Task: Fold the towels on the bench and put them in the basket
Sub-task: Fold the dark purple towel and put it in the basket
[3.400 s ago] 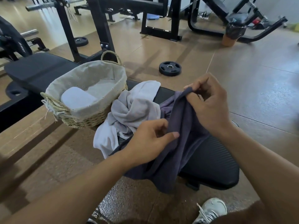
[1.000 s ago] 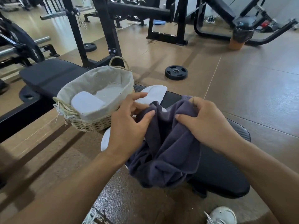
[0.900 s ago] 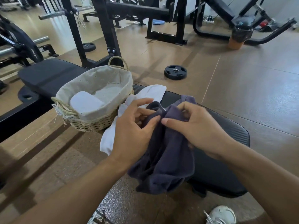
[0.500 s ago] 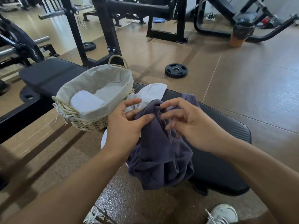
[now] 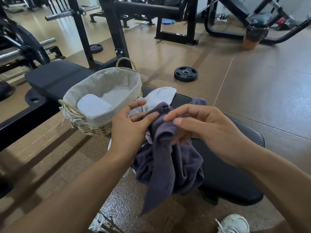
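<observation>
Judging from how things lie, I am early in the job. At frame centre the bench (image 5: 235,167) still carries a crumpled white towel (image 5: 161,96). Left of centre, the basket (image 5: 94,126) holds one folded pale towel (image 5: 93,105). My left hand (image 5: 129,128) and right hand (image 5: 210,128) pinch the unfolded purple towel (image 5: 170,162), fingers curled into its bunched top.

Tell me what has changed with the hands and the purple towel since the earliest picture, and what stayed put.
The hands have drawn together at the top of the purple towel. The right hand let go of the raised edge it pinched and now works the bunched top with the left hand. The towel hangs more crumpled. The basket, the folded white towel inside it and the white towel on the bench stayed.
</observation>
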A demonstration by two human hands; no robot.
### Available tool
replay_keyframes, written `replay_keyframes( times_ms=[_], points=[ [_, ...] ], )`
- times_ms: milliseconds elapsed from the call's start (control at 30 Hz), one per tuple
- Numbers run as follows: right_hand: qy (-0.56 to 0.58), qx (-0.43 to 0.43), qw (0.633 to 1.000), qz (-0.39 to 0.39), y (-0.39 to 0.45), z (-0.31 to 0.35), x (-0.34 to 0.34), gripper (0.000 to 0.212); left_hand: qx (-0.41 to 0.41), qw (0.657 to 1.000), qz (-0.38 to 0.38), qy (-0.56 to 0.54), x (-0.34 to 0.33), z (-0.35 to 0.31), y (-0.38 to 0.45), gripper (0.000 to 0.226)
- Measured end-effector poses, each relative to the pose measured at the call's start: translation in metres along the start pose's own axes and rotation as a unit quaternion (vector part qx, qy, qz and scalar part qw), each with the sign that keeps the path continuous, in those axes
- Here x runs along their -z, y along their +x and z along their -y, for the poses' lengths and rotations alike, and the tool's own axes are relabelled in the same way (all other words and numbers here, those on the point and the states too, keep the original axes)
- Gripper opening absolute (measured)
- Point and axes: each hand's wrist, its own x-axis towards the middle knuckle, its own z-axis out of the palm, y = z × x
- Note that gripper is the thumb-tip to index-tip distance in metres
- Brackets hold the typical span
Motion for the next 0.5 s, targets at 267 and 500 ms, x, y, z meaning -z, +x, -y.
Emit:
replay_keyframes(
  times_ms=[267,500],
  points=[
    [-0.212,0.113,0.963,-0.123,-0.005,-0.015,-0.005,0.018,-0.035,0.99,0.133,0.044,-0.002,0.004,-0.005,0.042],
    [-0.342,0.166,0.914,-0.144,0.001,-0.014,-0.004,0.024,-0.051,0.998,0.02,0.022,-0.001,-0.004,-0.007,0.03]
  ],
)
